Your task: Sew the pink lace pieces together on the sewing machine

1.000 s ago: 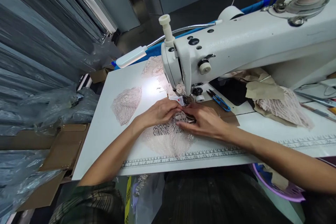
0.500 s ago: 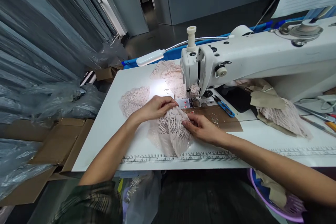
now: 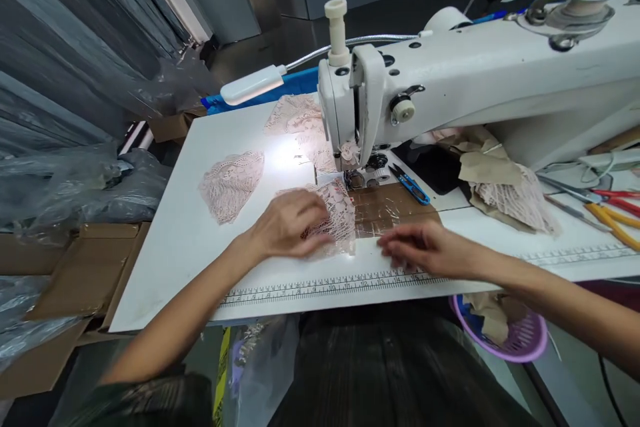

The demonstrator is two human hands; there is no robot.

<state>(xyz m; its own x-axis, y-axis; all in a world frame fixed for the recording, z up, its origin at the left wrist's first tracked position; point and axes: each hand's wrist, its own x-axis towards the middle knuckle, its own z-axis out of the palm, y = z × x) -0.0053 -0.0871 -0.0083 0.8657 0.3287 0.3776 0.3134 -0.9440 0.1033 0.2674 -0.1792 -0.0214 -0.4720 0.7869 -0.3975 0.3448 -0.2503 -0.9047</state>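
A piece of pale pink lace fabric lies flat on the white table in front of the sewing machine. My left hand rests over the lace's left part, thumb and fingers apart, covering some of it. To the right of the lace, off its edge, my right hand hovers above the table with loosely bent fingers and nothing visible in them. A second lace piece lies farther left, and more lace spreads behind the needle area.
Blue thread snips lie right of the needle on the bed, beside brown tape. Fabric scraps and scissors are at the right. A ruler strip runs along the front edge; a purple basket sits below.
Both hands have let go of the bunched lace, which now lies spread flat. My right hand has moved right, away from it. The view has shifted, too.
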